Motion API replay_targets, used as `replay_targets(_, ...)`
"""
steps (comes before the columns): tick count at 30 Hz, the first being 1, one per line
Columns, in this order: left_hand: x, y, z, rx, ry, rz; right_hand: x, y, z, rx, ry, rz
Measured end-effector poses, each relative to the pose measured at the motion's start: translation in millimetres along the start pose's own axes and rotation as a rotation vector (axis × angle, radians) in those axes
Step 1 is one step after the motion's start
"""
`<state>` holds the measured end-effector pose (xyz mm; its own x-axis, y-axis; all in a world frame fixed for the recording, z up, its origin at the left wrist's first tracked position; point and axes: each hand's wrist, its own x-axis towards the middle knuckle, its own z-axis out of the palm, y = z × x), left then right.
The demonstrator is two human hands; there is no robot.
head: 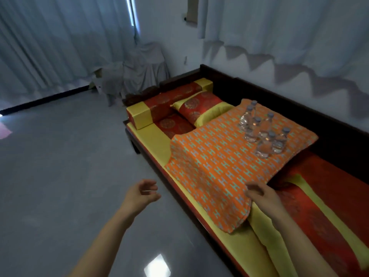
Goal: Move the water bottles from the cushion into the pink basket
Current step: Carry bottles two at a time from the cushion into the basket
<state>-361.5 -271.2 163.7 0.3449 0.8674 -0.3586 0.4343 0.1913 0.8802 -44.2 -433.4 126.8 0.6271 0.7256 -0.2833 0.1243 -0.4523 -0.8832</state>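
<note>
Several clear water bottles (263, 130) with pale caps stand upright in a cluster on the far right part of a large orange patterned cushion (215, 168). The cushion lies on a wooden daybed. My left hand (142, 193) hovers over the floor just left of the daybed's edge, fingers apart and holding nothing. My right hand (259, 193) rests at the cushion's near edge, fingers loosely curled, with nothing in it. A pink shape (5, 131) shows at the far left edge of the view; I cannot tell whether it is the basket.
The dark wooden daybed (249, 82) runs along the right wall, covered in red and yellow padding (311, 208), with a bolster (151, 110) and a small pillow (199, 108) at its far end. Grey floor (65, 176) lies to the left. Curtains and a draped chair (143, 68) stand behind.
</note>
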Motion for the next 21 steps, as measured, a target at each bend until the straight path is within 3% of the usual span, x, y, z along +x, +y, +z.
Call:
replay_targets(7, 125.6, 45.5, -10.2, 0.084, -0.241, 0.017, 18.1, -20.0, 48.3, 0.095, 0.175, 0.115)
replay_targets(14, 220.3, 93.9, 67.7, 0.101, -0.565, -0.04, 58.0, -11.3, 32.9, 0.159, 0.426, 0.21)
replay_targets(21, 308.7, 141.6, 131.6, 0.073, -0.734, -0.094, 128.6, -6.6, 8.4, 0.311, 0.623, 0.309)
